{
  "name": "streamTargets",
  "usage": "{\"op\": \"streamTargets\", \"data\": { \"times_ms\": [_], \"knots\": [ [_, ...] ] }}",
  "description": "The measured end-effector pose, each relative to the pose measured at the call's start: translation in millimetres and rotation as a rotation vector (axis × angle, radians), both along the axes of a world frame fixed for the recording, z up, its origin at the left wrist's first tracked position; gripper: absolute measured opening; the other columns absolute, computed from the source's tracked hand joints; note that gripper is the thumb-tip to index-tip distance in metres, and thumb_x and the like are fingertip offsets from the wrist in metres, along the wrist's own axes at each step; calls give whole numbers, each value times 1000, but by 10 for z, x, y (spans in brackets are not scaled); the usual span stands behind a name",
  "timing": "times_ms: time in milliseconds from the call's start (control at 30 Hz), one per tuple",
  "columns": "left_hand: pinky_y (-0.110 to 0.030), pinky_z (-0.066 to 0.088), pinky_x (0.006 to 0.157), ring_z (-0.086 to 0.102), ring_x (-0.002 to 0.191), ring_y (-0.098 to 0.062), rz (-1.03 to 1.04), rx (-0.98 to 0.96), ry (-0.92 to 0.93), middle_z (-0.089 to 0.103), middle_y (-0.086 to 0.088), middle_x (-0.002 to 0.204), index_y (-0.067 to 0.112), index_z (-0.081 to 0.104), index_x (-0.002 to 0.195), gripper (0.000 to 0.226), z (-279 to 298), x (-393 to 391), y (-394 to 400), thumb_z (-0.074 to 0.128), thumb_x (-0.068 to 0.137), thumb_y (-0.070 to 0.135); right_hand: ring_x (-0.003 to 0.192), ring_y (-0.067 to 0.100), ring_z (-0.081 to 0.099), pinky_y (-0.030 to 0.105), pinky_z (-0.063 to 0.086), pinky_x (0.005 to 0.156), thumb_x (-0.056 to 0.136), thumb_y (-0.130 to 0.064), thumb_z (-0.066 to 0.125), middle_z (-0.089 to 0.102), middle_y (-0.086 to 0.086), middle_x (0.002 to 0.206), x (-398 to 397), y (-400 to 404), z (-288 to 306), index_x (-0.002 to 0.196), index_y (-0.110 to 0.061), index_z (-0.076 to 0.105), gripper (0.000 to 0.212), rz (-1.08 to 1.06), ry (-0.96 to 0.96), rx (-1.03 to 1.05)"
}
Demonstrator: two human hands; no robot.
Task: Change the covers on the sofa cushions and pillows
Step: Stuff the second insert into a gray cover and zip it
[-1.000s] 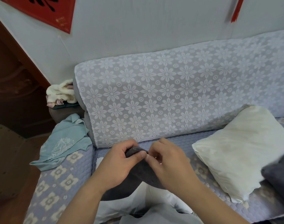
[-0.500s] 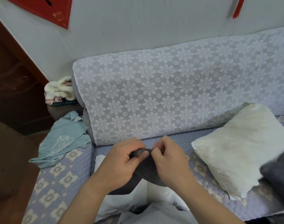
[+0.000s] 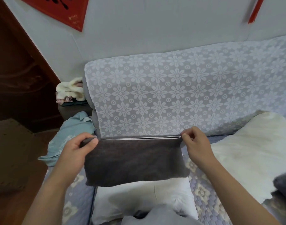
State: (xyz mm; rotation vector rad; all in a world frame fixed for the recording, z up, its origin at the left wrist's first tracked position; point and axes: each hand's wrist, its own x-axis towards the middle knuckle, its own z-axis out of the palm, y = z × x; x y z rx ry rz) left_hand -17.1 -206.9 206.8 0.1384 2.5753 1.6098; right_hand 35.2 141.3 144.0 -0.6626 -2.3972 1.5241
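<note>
Over sofa seat [image 3: 77, 192], hands now apart, fingers [image 3: 92, 141] pinching stretched dark cover [image 3: 134, 161] corners.

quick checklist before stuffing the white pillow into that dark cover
1. Left hand grips one end of the dark cover: ok.
2. Right hand pinches the zipper pull at the other end: ok.
3. Zipper open along the top edge: cannot tell.
4. White pillow lies within reach under the cover: ok.
5. Cover right side out: cannot tell.
</note>
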Motion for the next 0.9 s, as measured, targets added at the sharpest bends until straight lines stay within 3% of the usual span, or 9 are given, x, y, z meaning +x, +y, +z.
{"op": "streamTargets", "data": {
  "times_ms": [33, 100, 167, 233, 333, 433, 567, 667, 900],
  "knots": [
    [-44, 46, 81, 61, 87, -25, -13, -16, -89, 65, -1, 81, 22, 69, 80, 20, 7, -12, -70, 61, 98, 18, 81, 7, 61, 19, 45, 73, 94, -9, 57, 69, -6, 87, 19, -35, 73, 82, -16, 62, 14, 37, 39, -7],
    [-34, 45, 86, 61, 100, -19, -63, -174, -185, 66, 11, 93, 33, 67, 92, 4, 0, 10, -106, 64, 95, 34, 82, 7, 63, 19, 47, 75, 92, -7, 60, 69, -7, 86, 67, -138, 205, 81, -18, 63, 15, 104, 102, 23],
    [-28, 41, 94, 54, 113, -6, -177, -447, -156, 58, 20, 117, 43, 57, 119, 39, -33, 78, 138, 70, 84, 55, 82, 9, 63, 22, 49, 75, 90, -6, 61, 68, -6, 82, 107, -290, 275, 79, -18, 63, 17, 161, 155, 71],
    [-27, 42, 100, 52, 114, -1, -299, -469, -66, 55, 22, 122, 44, 51, 132, 54, -194, 177, 600, 71, 84, 58, 80, 13, 61, 32, 50, 75, 89, -10, 61, 64, -6, 80, 139, -513, 286, 78, -19, 60, 14, 223, 188, 136],
    [-38, 54, 83, 64, 90, -6, -405, -367, -13, 69, 17, 95, 34, 59, 103, 11, -514, 387, 1278, 55, 93, 37, 75, 13, 56, 36, 46, 68, 87, -13, 58, 56, -6, 76, 220, -766, 266, 78, -19, 53, 12, 294, 189, 235],
    [-40, 51, 71, 61, 74, -5, -283, -209, -4, 65, 13, 78, 31, 56, 84, 18, -717, 418, 1340, 49, 98, 23, 73, 14, 50, 35, 39, 66, 91, -10, 58, 51, -3, 78, 307, -717, 166, 80, -14, 50, 15, 249, 174, 344],
    [-38, 49, 69, 61, 76, -11, -440, -305, 143, 62, 11, 76, 27, 57, 90, 19, -780, 428, 1273, 47, 100, 40, 71, 20, 50, 40, 38, 67, 92, -14, 59, 52, 0, 76, 337, -474, -199, 80, -13, 49, 15, 12, 8, 316],
    [-37, 48, 68, 57, 72, -12, -494, -387, 211, 60, 9, 74, 26, 59, 92, 18, -789, 448, 1340, 50, 101, 38, 71, 24, 51, 41, 39, 68, 90, -12, 58, 53, 2, 72, 334, -344, -480, 77, -11, 50, 16, -84, -101, 255],
    [-34, 53, 77, 63, 78, -9, -500, -406, 75, 69, 10, 81, 37, 64, 100, 9, -705, 307, 1058, 55, 100, 39, 77, 35, 55, 36, 31, 66, 94, -9, 55, 55, 12, 75, 471, 366, -924, 72, -11, 44, 25, -252, -342, 193]
  ]
}}
